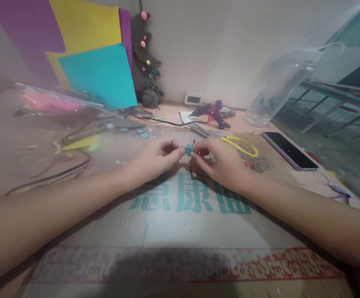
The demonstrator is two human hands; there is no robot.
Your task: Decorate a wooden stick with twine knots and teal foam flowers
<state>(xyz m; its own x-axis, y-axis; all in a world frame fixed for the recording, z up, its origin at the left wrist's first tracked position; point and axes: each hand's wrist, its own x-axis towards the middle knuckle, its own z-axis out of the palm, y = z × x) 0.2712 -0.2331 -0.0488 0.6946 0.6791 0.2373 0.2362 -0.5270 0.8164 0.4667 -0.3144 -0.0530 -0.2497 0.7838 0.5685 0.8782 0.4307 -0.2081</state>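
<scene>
A small blue flower-shaped piece (189, 150) is pinched between my two hands above the printed board (173, 231). My left hand (164, 155) grips its left edge between thumb and forefinger. On the other side, the thumb and forefinger of my right hand (218, 159) close on its right edge. Several loose blue cut-outs (144, 134) lie behind my left hand. Scissors with yellow handles (241, 145) rest just beyond my right hand, beside a tangle of thin cord (259, 164).
A glue gun (210, 112) with a red light lies at the back near a small white display device (194, 99). A phone (288, 151) and a clear plastic container (265, 99) are on the right. Coloured sheets (101, 76) lean on the wall; a dark cable (48, 179) runs along the left.
</scene>
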